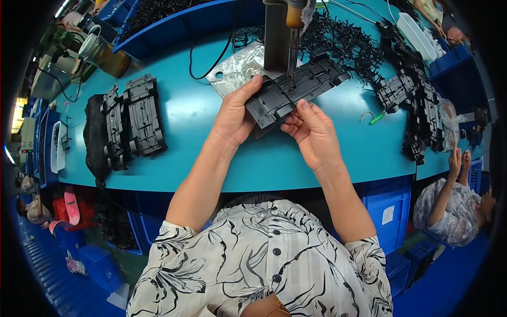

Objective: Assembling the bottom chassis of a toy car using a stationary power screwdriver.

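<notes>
Both hands hold a black moulded plastic chassis (312, 82), tilted up to the right over the metal base plate (224, 79). My left hand (235, 113) grips its left end, the thumb along the upper edge and the fingers hidden behind. My right hand (317, 132) is closed on the near edge, thumb on top and fingers curled below. Above the chassis hangs an upright tool (293, 39) with an orange-brown handle and slim metal shaft. Its tip meets or almost meets the chassis; I cannot tell which. A dark metal post (275, 37) stands just left of it.
Similar chassis lie at the left (143, 116) and in a pile at the right (422, 105). Loose black branching parts (343, 39) spread behind the tool. A blue bin (174, 26) and a jar (105, 55) stand far left. A green-handled tool (377, 118) lies right; a co-worker (449, 211) sits beyond.
</notes>
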A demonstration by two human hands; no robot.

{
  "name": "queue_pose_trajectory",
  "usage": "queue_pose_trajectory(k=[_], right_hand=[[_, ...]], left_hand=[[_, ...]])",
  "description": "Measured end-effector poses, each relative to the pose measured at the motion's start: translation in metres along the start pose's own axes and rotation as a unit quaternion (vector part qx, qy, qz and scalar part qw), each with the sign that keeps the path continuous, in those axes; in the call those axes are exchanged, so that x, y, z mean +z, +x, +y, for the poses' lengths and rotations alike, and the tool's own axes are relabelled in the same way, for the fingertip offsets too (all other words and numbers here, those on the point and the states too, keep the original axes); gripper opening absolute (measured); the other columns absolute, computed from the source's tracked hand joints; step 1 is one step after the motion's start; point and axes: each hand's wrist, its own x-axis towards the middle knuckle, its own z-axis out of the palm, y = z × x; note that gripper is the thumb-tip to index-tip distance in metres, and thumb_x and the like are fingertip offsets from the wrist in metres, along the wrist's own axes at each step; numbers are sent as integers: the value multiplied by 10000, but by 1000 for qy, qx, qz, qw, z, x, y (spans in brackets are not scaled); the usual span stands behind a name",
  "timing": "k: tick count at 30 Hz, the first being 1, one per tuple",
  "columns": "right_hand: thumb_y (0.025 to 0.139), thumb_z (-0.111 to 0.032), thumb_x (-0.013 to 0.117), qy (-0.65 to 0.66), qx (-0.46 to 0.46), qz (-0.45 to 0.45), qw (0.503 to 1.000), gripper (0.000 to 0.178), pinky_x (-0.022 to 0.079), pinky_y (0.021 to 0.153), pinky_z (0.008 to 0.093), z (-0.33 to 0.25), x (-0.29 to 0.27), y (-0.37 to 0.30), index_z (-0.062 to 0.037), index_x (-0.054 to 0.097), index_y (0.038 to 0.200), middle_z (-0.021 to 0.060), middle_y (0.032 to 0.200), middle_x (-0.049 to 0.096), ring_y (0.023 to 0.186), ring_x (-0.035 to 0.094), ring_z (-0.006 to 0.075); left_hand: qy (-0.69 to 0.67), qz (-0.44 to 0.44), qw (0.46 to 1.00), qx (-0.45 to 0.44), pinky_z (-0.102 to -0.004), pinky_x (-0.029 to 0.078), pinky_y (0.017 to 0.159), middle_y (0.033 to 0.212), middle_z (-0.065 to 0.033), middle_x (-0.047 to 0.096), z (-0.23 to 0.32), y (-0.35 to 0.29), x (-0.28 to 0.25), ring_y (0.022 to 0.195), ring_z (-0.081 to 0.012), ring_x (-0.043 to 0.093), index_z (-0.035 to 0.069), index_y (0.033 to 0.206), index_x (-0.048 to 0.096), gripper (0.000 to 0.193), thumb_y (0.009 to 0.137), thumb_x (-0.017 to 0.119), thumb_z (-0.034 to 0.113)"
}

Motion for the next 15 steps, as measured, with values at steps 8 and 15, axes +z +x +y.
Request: queue_pose_trajectory(k=[8,15], right_hand=[[948,-231,557,-25,-17,-8,1000,202,524,714,293,-3,1,7,-34,578,990,46,883,622,778,588,127],[941,-227,571,-19,-29,-10,999,202,520,729,290,1,-3,11,-33,576,994,55,902,632,809,605,139]], left_hand=[[-7,3,1000,-26,-350,569,793,1029,-145,639,5,-1,4,898,-218,661,-8,1109,547,365,905,605,289],[3,-9,998,-60,-379,565,827,1062,-162,634,10,6,0,930,-246,661,-10,1131,534,415,899,610,325]])
